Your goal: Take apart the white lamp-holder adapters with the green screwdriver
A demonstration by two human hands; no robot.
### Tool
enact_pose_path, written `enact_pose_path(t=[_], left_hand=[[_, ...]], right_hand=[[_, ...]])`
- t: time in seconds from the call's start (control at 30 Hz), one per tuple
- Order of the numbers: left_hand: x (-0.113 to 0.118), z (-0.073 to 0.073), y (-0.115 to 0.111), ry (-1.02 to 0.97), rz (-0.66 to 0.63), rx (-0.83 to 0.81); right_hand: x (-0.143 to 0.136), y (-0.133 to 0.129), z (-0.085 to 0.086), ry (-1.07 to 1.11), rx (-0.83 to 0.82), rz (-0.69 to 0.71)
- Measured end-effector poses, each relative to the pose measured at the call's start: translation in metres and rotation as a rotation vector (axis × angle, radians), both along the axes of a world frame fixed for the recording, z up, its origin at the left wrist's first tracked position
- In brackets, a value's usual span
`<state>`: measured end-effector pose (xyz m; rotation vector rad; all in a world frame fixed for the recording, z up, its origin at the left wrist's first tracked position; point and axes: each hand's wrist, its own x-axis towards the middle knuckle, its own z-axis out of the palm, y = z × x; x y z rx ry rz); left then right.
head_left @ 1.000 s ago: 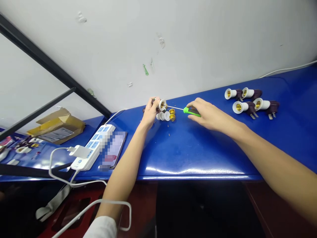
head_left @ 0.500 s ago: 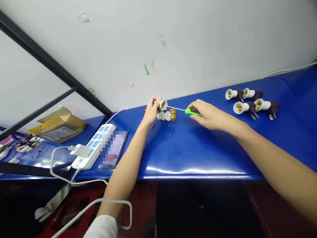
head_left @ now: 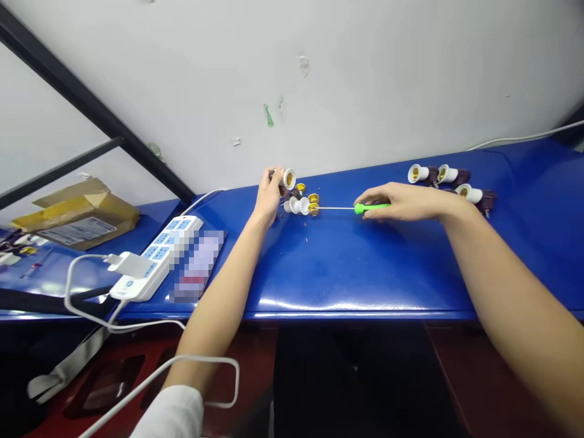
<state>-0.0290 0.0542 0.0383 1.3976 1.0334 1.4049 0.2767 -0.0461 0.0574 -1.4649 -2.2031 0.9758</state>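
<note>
My left hand (head_left: pixel 269 193) is closed around a bulb socket (head_left: pixel 288 179), white at the rim with a gold lining, its open end facing right. In my right hand (head_left: pixel 391 201) is a screwdriver (head_left: pixel 365 208) with a green and black handle. Its long shaft points left, and the tip meets or overlaps a gold threaded shell (head_left: pixel 313 209) on the table. More gold shells (head_left: pixel 300 188) and several white socket sleeves (head_left: pixel 299 205) lie in a cluster below and right of my left hand. Tiny copper-coloured bits (head_left: pixel 306 239) are scattered in front of them.
Several white and dark-brown plug-in sockets (head_left: pixel 469 194) lie at the right on the blue table (head_left: pixel 356 274). A white power strip (head_left: pixel 157 258) with a charger and a phone (head_left: pixel 201 264) sit at the left. A cardboard box (head_left: pixel 86 216) stands beyond a black metal frame (head_left: pixel 82 91).
The screwdriver has come out of the held socket, and its tip is now down at the gold shells. My left hand keeps the socket. The whole view has shifted slightly.
</note>
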Motion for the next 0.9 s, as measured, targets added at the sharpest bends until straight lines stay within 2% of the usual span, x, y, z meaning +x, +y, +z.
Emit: enact_pose_path(t=[0.1,0.33,0.57,0.63,0.73,0.8,0.9], left_hand=[[0.001,0.001,-0.001,-0.028,-0.022,-0.003],[0.002,0.001,-0.002,-0.026,-0.016,-0.006],[0.004,0.005,-0.006,-0.067,-0.055,-0.038],[0.006,0.01,-0.011,-0.083,-0.106,-0.064],[0.012,0.017,-0.024,-0.062,-0.268,-0.117],[0.019,0.019,-0.033,-0.031,-0.371,-0.167],[0.03,0.017,-0.043,0.006,-0.467,-0.225]], right_hand=[[-0.005,0.002,-0.003,-0.047,-0.048,0.017],[-0.006,0.002,-0.002,-0.079,-0.016,0.033],[-0.009,-0.003,0.002,0.067,0.029,-0.115],[-0.013,-0.002,0.001,0.151,0.062,-0.254],[-0.027,0.0,-0.003,0.4,0.067,-0.431],[-0.039,0.0,-0.006,0.573,0.04,-0.396],[-0.057,-0.003,-0.007,0.681,0.002,-0.271]])
